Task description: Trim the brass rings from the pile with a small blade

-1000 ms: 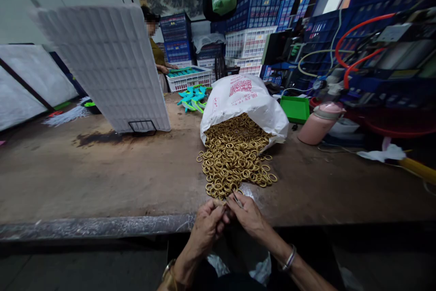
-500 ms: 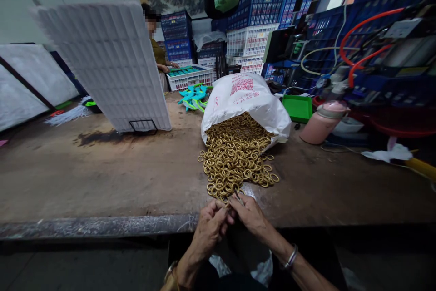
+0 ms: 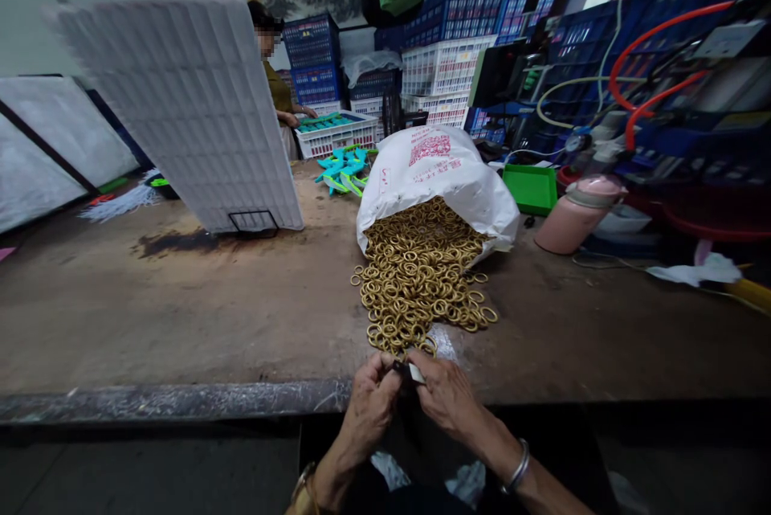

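Observation:
Just past the table's front edge, my left hand (image 3: 372,398) is closed, thumb and fingers pinched together; what is between them is too small and dark to make out. Beside it, my right hand (image 3: 449,390) grips a small flat tool (image 3: 416,373) with a pale, shiny face, its tip close to my left fingertips. Directly beyond both hands lies a heap of gold-coloured rings (image 3: 415,290), spilling from the mouth of a white woven sack (image 3: 430,165) that rests on its side.
A tall white ribbed panel (image 3: 181,105) stands at left on a wire stand (image 3: 253,222). Teal and green plastic pieces (image 3: 343,169) lie behind the sack. To the right are a green tray (image 3: 530,189) and a pink bottle (image 3: 578,218). A co-worker (image 3: 280,93) stands at a white crate (image 3: 337,139).
The tool in my right hand has turned: its thin dark end pointed up before, and now its pale flat face shows. My hands stay close together; the view has shifted slightly.

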### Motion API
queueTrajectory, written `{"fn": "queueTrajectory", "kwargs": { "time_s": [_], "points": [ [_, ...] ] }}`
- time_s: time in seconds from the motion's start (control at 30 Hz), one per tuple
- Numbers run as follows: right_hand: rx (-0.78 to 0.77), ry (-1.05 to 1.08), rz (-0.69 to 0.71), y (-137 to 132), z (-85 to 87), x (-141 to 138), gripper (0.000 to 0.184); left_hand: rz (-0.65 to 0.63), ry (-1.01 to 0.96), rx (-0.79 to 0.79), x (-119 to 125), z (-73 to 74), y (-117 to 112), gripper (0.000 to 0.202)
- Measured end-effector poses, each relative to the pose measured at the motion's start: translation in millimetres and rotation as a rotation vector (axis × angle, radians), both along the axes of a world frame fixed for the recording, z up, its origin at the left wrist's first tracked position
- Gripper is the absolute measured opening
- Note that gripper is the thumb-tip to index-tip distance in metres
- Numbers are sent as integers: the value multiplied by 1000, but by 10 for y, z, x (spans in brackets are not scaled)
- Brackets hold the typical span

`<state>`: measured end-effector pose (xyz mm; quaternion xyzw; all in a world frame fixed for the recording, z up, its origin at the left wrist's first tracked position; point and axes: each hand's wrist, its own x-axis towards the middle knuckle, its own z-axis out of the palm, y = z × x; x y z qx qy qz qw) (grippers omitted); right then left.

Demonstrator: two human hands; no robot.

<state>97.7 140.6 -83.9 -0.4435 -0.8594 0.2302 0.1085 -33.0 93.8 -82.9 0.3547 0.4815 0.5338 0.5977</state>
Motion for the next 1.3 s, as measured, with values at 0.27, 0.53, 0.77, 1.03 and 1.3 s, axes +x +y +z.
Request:
{"fn": "queueTrajectory", "kwargs": {
  "time_s": [0.27,0.53,0.77,1.03,1.3],
  "points": [
    [61,-121,-139,205,-144,137,28,-4,106,43,0,132,-99,26],
    [74,110,-348,375,-140,322,19,60,-295,-131,-108,165,-89,27],
    [115,27,-328,274,-194,320,21,107,-411,-135,-117,119,-72,18],
    [144,-151,-345,338,-115,223,13,69,-545,-229,-109,39,-57,21],
    [161,-197,-332,337,-99,246,14,47,-446,-197,-54,1,-67,29]
  ]
}}
